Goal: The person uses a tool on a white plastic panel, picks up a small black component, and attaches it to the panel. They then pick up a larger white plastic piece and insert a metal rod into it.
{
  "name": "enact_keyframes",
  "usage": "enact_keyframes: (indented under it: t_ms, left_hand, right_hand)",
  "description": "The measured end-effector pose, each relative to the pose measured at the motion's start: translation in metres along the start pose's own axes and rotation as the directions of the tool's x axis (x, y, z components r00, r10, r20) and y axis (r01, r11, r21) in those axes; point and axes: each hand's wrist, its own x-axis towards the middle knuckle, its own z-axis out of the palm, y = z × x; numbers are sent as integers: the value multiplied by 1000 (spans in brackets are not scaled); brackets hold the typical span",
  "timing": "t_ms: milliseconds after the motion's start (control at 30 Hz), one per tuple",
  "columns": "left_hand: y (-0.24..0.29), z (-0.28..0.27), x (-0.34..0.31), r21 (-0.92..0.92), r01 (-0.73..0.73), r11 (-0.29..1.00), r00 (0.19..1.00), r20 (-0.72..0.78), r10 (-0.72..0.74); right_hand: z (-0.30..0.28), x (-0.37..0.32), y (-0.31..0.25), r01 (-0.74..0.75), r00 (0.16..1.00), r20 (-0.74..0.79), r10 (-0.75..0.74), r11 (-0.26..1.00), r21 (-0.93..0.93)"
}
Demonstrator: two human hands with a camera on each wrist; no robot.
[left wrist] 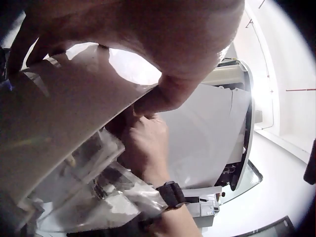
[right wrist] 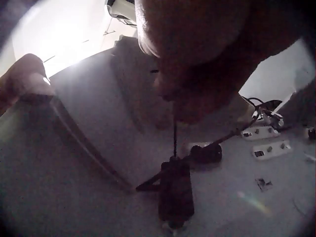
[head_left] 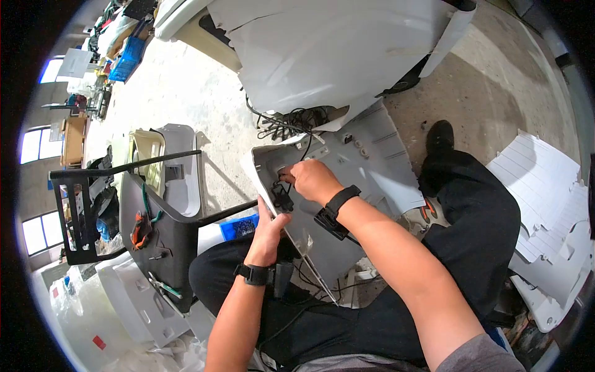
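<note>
A white plastic housing panel (head_left: 347, 204) leans over the person's lap, its inner side up. The left hand (head_left: 268, 235) grips its near left edge, thumb on the inner side and fingers round the outside. Inside the panel lies a small black box (right wrist: 176, 195) with black cables joined to it. Above the box the right hand (head_left: 315, 181) has its fingers curled, pinching a thin black cable (right wrist: 175, 140) that runs down to the box. In the right wrist view the right hand is dark and its fingertips are partly hidden.
A large white casing (head_left: 334, 56) stands in front, with a bundle of black cables (head_left: 300, 121) under it. A grey stool-like tub (head_left: 164, 248) with orange-handled pliers (head_left: 141, 230) is at the left. White broken panels (head_left: 536, 192) lie on the right. A blue tray (head_left: 240, 227) sits by the left knee.
</note>
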Motion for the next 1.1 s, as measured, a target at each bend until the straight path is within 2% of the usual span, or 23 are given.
enact_keyframes:
  t_ms: [100,167,200,267,300,367,400,533,600,800,833,900,933,1000,1100]
  left_hand:
    - [1,2,-2,-19,33,999,999,-14,-33]
    - [1,3,-3,-33,38,999,999,-23,-39]
    - [1,3,-3,-51,46,998,998,-33,-47]
    - [1,3,-3,-23,41,999,998,-43,-42]
    - [2,3,-4,4,38,999,998,-50,-38]
    - [-1,0,-1,6,40,999,998,-55,-40]
    - [-1,1,-1,-28,36,999,997,-60,-38]
    - [8,6,-6,-51,60,997,996,-67,-63]
    - [7,5,-6,-35,54,998,996,-71,-57]
    - [-1,2,-2,49,58,997,995,-82,-53]
    - [2,3,-3,-2,56,998,996,-72,-56]
    - [7,6,-5,-52,55,997,996,-61,-58]
    - [8,7,-5,-64,55,996,996,-63,-59]
    - [9,8,-6,-76,54,996,996,-65,-59]
    - [10,8,-6,-83,44,996,997,-64,-49]
  right_hand:
    - [-6,-2,-5,0,1000,22,0,1000,20]
    - [-4,-4,-7,-85,993,-65,96,982,167]
    - [-2,-5,-7,-84,993,-67,96,982,168]
    - [3,-6,-8,-299,948,70,309,801,518]
    - [4,-7,-8,-296,950,72,304,802,518]
    - [4,-7,-6,-411,898,185,399,611,677]
    - [6,-6,-3,-371,919,147,367,672,641]
    - [5,-7,0,-347,931,143,337,686,639]
    - [0,-9,-2,-274,961,98,259,831,485]
    - [-9,-12,-11,-188,980,-16,200,940,285]
    - [-11,-12,-11,-189,979,-17,202,940,285]
    - [-13,-12,-12,-184,982,-31,189,975,121]
    - [-10,-12,-10,-185,981,-31,190,975,121]
    - [-3,-13,-8,-98,982,-141,123,980,176]
    - [2,-13,-13,-158,975,-120,185,966,203]
